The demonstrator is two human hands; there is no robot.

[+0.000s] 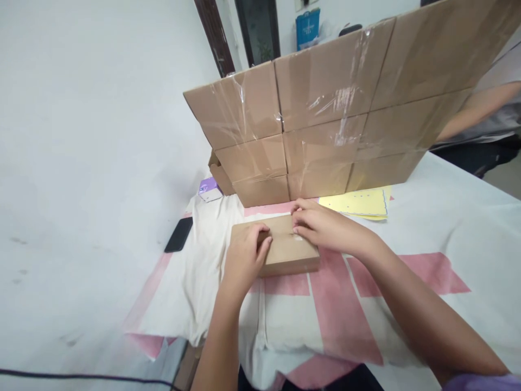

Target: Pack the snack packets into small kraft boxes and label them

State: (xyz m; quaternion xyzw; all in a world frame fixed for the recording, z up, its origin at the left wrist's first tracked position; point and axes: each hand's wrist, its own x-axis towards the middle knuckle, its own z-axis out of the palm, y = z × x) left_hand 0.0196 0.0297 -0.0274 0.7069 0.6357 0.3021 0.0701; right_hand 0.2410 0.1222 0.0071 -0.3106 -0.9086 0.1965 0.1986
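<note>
Two bare arms [223, 326] reach a small brown box [280, 250] on the table [439, 228]. The left hand [243, 247] rests at nine o'clock, thumb and fingers apart. The right hand [311, 220] curls at two; gripping, I can't tell. The top looks shut, so what's inside and what's left stay hidden. A cardboard wall [321, 92] stands at twelve.

Bare forearms [407, 296] extended forward and inward, left hand [244, 252] and right hand [313, 220] apart, both with bent fingers [301, 217].

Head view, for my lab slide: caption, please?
Left hand and right hand on a cardboard box before a taped cardboard panel.
</note>
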